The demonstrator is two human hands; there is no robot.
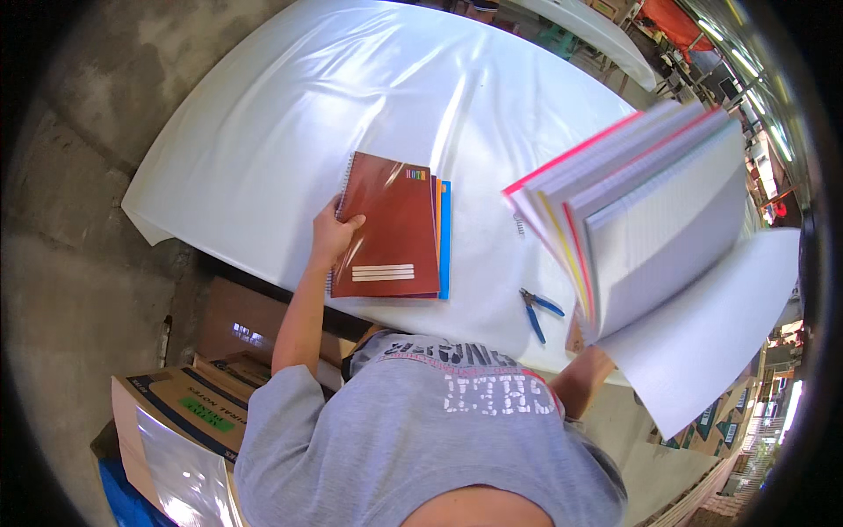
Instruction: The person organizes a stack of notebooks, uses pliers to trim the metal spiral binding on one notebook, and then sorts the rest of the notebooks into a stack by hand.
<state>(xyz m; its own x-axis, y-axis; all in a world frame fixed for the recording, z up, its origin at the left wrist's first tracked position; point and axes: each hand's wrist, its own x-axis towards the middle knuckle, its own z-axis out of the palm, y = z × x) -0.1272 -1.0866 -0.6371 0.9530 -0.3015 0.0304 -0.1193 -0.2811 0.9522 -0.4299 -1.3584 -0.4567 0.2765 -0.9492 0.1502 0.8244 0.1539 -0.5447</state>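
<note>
My left hand [336,230] grips the wire-bound edge of a small stack of spiral notebooks on the table, thumb on top. The top notebook [386,228] has a brown cover; orange and blue covers [445,237] peek out at its right side. A thick, fanned stack of ruled pages with coloured divider sheets [659,211] is raised and tilted over the table's right side, slightly blurred. One white sheet [707,338] hangs open from it. My right forearm [585,382] reaches up to this stack and holds it, the fingers hidden behind the paper.
Blue-handled cutting pliers [537,314] lie near the front edge of the table, which has a glossy white cover [255,167]. A short wire coil [519,227] rests beside the raised pages. Cardboard boxes [180,400] stand at lower left. Another white-covered table [588,31] is far right.
</note>
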